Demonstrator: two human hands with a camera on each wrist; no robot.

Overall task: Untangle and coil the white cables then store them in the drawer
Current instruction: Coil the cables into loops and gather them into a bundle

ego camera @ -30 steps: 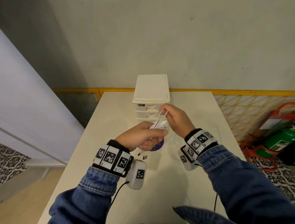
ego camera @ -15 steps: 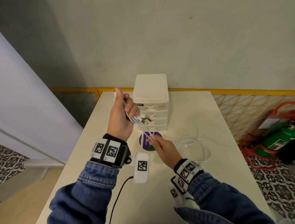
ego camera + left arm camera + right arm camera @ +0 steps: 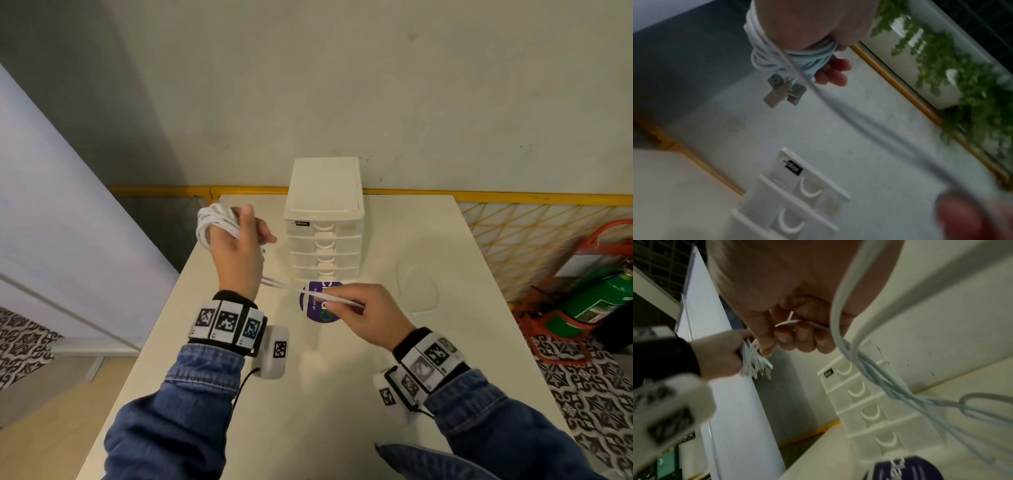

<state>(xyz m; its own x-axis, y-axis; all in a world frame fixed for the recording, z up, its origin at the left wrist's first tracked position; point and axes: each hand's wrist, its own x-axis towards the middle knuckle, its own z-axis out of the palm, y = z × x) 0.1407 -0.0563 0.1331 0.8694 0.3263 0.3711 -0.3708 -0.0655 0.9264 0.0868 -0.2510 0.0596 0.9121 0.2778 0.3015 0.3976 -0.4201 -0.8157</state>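
Note:
My left hand is raised left of the drawer unit and grips a coil of white cables wound round its fingers. In the left wrist view the coil wraps the hand and metal USB plugs dangle below it. Taut strands run from that hand to my right hand, which pinches them above a purple disc. The right wrist view shows the fingers curled on a thin strand, with more cable hanging past the unit.
The white drawer unit stands at the back middle of the cream table, all drawers shut. A loose loop of white cable lies on the table to its right. A green extinguisher stands on the floor beyond the right edge.
The hands, together in front of the drawers a second ago, have parted. My left hand lifted left with the coil; my right hand dropped toward the purple disc and now holds the strands stretched.

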